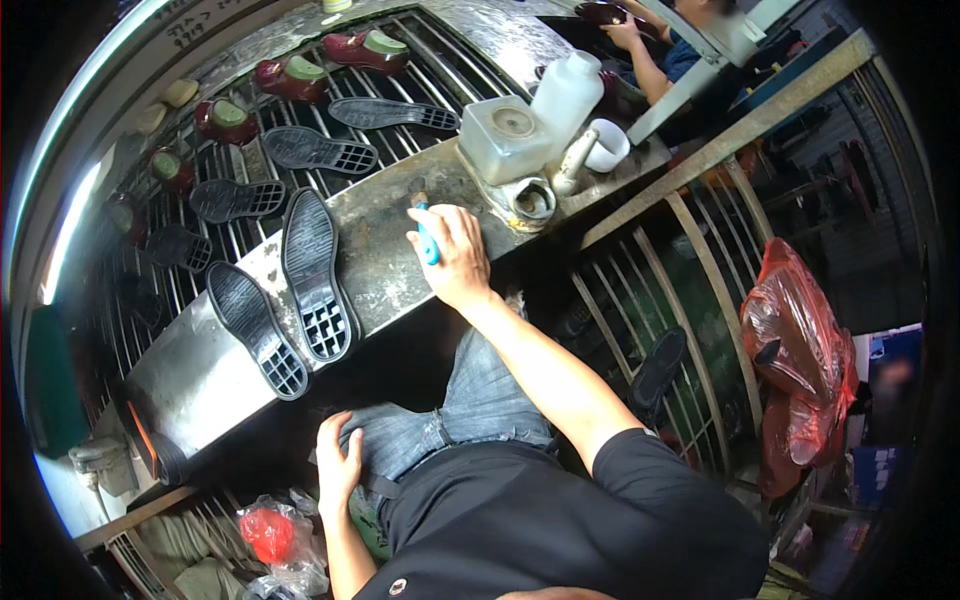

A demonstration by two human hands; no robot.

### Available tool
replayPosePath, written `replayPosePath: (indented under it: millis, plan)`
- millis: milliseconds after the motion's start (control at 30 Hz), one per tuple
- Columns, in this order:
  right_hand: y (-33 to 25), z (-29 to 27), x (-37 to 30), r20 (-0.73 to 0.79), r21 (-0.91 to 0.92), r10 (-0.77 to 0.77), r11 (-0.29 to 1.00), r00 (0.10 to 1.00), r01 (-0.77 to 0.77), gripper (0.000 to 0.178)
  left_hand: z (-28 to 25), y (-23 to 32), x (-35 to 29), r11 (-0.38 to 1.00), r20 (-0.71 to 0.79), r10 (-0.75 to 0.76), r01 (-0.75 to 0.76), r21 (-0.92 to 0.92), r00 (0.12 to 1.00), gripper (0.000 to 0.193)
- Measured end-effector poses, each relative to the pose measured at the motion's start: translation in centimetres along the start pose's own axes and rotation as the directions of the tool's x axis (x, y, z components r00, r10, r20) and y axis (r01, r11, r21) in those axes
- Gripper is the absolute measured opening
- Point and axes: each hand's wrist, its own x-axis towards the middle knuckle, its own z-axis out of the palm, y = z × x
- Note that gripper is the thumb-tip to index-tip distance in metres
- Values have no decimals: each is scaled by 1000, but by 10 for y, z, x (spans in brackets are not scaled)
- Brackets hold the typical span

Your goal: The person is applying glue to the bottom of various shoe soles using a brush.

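My right hand [458, 258] is closed around the blue handle of a small brush [428, 245], its dark tip over the metal ledge. My left hand [338, 458] hangs by my thigh below the ledge, empty, with fingers apart. To the left of my right hand, two black shoe soles lie side by side on the ledge with their gridded heels toward me: a nearer-right sole [312, 262] and a left sole [250, 318]. Both heels reach to the ledge's front edge.
Behind the ledge, a rack of metal bars [290, 185] carries more black soles and several dark red shoes [366, 52]. Plastic bottles [568, 100] and an open jar [530, 203] crowd the ledge's right end. A railing [715, 225] with a red bag [795, 350] stands right. Another person works beyond.
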Motion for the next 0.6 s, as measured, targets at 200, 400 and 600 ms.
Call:
replayPosePath:
  millis: [200, 400, 600]
  plan:
    - [-1, 0, -5, -3, 6, 11, 1000, 1000, -11, 37, -44, 111, 55, 889, -311, 369, -430, -158, 876, 25]
    - [0, 5, -3, -8, 22, 1, 1000, 1000, -1, 36, -58, 106, 100, 963, -400, 261, -207, 173, 879, 48]
    - [12, 3, -5, 0, -11, -4, 1000, 1000, 4, 28, -61, 45, 100, 923, -553, -41, 243, 298, 832, 65]
